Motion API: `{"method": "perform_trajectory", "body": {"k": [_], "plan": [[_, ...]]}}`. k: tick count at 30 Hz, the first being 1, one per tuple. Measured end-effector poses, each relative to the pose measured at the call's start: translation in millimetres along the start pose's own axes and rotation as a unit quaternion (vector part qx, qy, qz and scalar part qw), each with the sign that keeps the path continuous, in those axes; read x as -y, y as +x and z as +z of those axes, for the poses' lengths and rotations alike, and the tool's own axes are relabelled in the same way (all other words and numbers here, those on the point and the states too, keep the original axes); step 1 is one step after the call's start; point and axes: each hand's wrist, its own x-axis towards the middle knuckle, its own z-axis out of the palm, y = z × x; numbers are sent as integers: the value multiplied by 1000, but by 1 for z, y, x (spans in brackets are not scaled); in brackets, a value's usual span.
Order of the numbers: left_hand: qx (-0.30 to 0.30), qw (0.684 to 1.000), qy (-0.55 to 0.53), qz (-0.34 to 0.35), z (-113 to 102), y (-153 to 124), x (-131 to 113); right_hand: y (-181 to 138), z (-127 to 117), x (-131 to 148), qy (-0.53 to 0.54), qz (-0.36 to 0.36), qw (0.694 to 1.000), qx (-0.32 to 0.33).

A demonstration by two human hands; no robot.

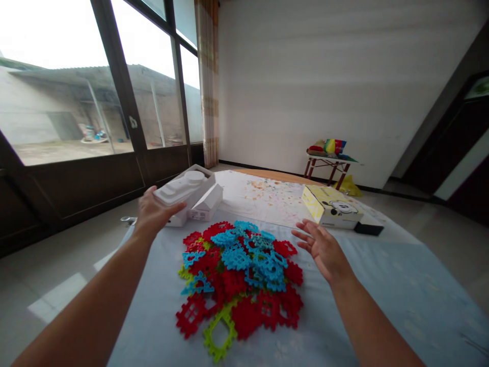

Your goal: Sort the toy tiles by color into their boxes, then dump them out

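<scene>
A heap of flat interlocking plastic pieces [240, 275] in red, blue and lime green lies on a pale blue sheet [382, 285]. My left hand [153, 214] grips the near end of a white moulded tray [183, 188], holding it above the sheet's far left corner. My right hand [321, 247] hovers open, fingers spread, just right of the heap and touching nothing.
A white box [206, 201] sits under and beside the tray. A yellow cartoon-printed box [330, 206] and a small black object [369, 228] lie at the far right. A patterned mat [263, 196] lies beyond. Glass doors run along the left; a small red table [328, 165] stands by the wall.
</scene>
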Motion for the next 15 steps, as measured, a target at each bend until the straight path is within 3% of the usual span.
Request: {"method": "perform_trajectory", "body": {"k": [3, 7, 10, 15], "plan": [[-66, 997, -1, -39, 2, 23, 28, 0, 2, -4, -8, 3, 1000, 4], [-90, 995, 7, -51, 19, 33, 52, 0, 1, -8, -27, 1, 1000, 9], [-70, 995, 52, -52, 33, 38, 60, 1, 0, -9, -37, 0, 999, 7], [12, 991, 58, -120, 41, 50, 66, 4, -4, -12, -46, 0, 999, 5]]}}
